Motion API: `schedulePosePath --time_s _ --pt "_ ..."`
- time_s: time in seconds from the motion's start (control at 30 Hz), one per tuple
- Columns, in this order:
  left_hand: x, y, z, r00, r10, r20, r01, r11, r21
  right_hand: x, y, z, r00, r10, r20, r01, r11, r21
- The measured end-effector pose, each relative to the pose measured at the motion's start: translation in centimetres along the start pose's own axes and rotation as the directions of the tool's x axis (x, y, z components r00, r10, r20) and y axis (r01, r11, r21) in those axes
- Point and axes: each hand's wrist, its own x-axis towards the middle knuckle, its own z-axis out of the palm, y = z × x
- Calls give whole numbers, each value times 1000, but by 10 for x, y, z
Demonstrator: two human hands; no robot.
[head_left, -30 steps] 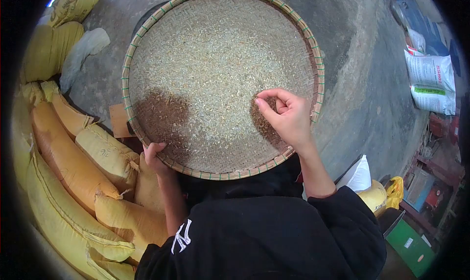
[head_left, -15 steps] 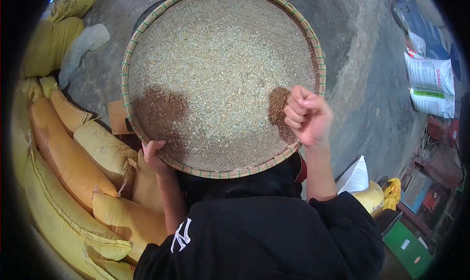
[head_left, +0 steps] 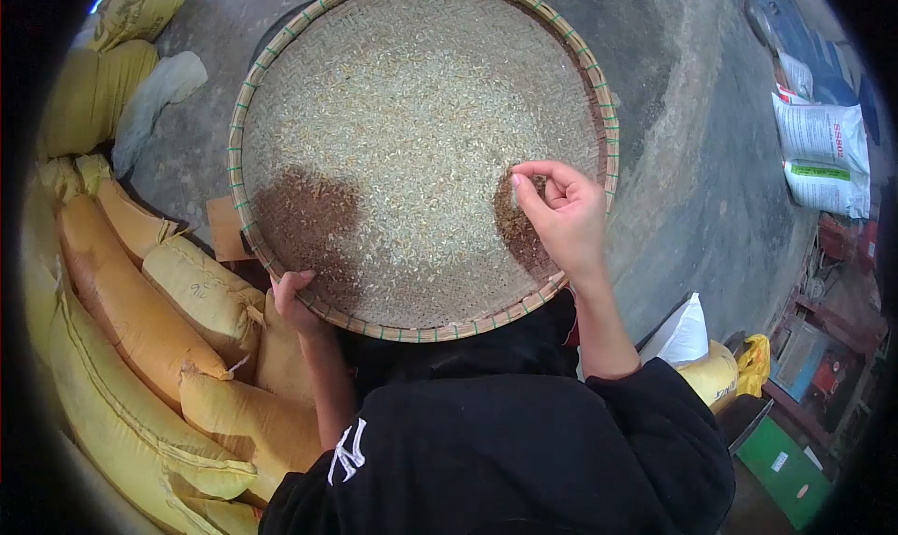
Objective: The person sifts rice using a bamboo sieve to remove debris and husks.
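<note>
A wide, round woven winnowing basket [head_left: 423,333] with a rim bound in green ties takes up the upper middle of the view. Pale grains [head_left: 421,142] lie spread over its weave, darkened in brownish patches at the lower left and beside my right hand. At the near left rim, my left hand [head_left: 297,301] is closed around the edge, thumb on top. My right hand [head_left: 566,217] hovers over the right part of the basket, thumb and index finger brought together in a pinch. Whatever sits between those fingertips is too small to make out.
Filled yellow and orange sacks [head_left: 131,292] are piled along the left. Grey concrete floor [head_left: 720,161] stretches behind and to the right. Printed white bags [head_left: 823,156] stand at the far right, with a green box [head_left: 781,474] and a yellow bag [head_left: 753,367] at the lower right.
My right hand has turned from a loosely curled fist to a pinch and shifted a little left over the grains. The left hand keeps its hold on the rim.
</note>
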Motion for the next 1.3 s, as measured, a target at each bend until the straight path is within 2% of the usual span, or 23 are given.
schedulePosePath --time_s 0.23,0.37,0.47,0.5,0.53,0.57,0.6,0.63,0.67,0.7,0.77,0.8,0.87,0.9,0.93,0.97,1.0,1.03,1.07,1.1,1.17,1.3 --pt "1 -2 2 1000 15 -23 -15 999 -29 1 -6 8 997 -72 -39 63 982 -180" --pt "3 -5 -8 998 22 -65 -21 1000 24 1 -2 8 999 -43 -32 37 988 -152" --pt "0 -1 1 999 -2 -38 1 1000 -21 3 3 2 1000 -19 -12 19 998 -54" --pt "-1 0 4 998 24 -50 -24 1000 4 4 2 -3 991 81 105 -104 967 234" --pt "-2 1 4 998 37 -57 -36 999 17 4 3 -7 959 142 244 -248 838 486" --pt "-2 1 4 997 51 -65 -49 998 31 5 6 -14 959 143 246 -249 838 485" --pt "-2 1 3 994 56 -89 -53 998 38 5 11 -23 911 65 407 -372 553 745" --pt "-2 1 4 993 57 -101 -53 998 41 5 14 -29 855 -71 514 -496 182 849" --pt "-2 1 5 992 58 -113 -53 998 45 6 14 -31 820 -175 546 -553 6 833" --pt "-2 3 9 995 33 -98 -32 999 10 6 14 -33 820 -172 545 -553 6 833" --pt "-1 1 8 997 4 -80 -6 1000 -25 5 14 -35 766 -303 567 -623 -129 772" --pt "1 -1 4 1000 14 -14 -15 997 -70 3 14 -37 768 -300 566 -621 -129 773" --pt "1 -2 3 998 25 51 -19 993 -114 -1 13 -42 813 -102 573 -580 -72 811" --pt "1 -2 6 1000 10 -19 -12 995 -103 -3 14 -45 814 -100 573 -580 -73 811" --pt "0 -1 9 996 -4 -89 -4 996 -91 -5 16 -48 831 1 557 -555 81 828" --pt "1 -2 4 996 -6 -89 -2 996 -90 -7 17 -51 848 97 522 -529 235 815" --pt "3 -3 -4 999 14 -41 -14 1000 -7 -8 19 -55 848 100 521 -529 235 816" --pt "3 -3 -9 1000 28 10 -29 997 75 -10 20 -58 828 116 548 -555 299 776" --pt "3 -3 -9 1000 25 12 -26 997 74 -11 22 -61 808 133 574 -579 361 731" --pt "3 -3 -9 1000 6 28 -7 999 37 -13 24 -61 809 136 572 -578 361 732" --pt "3 -4 -9 999 -13 45 13 1000 -1 -15 28 -62 773 -11 634 -625 154 765" --pt "8 -12 -25 999 41 -18 -41 999 34 -17 19 -59 801 18 599 -595 147 790"
